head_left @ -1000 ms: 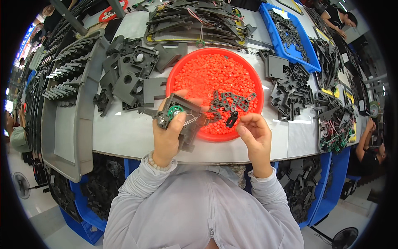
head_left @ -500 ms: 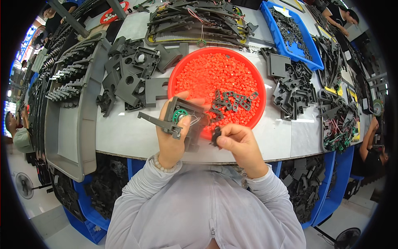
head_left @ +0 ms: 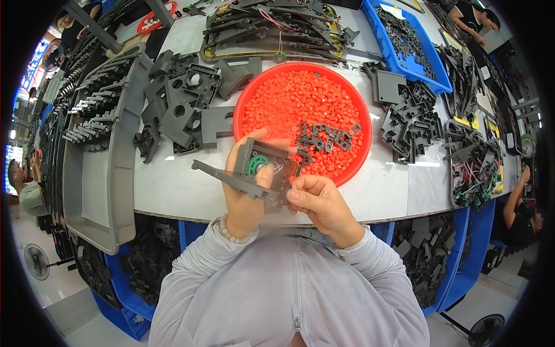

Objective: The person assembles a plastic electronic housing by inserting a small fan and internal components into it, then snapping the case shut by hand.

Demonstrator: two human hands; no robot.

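Observation:
My left hand is closed round a dark grey plastic housing with a long arm sticking out to the left. Inside the housing sits a green ring-shaped part with thin pale wires, and my thumb presses beside it. My right hand pinches a small black plastic part against the housing's right side; the fingertips mostly hide that part. Just beyond both hands, a red round tub holds many small red caps. Several small black brackets lie on top of the caps.
Dark grey housings are heaped at the left, beside a grey bin. More black parts lie at the right, below a blue tray. Long dark panels are stacked at the back. Other people work at both sides.
My right hand has moved left with the small black part, from beside the housing to touching its right side. The housing has tilted and shifted slightly right in my left hand.

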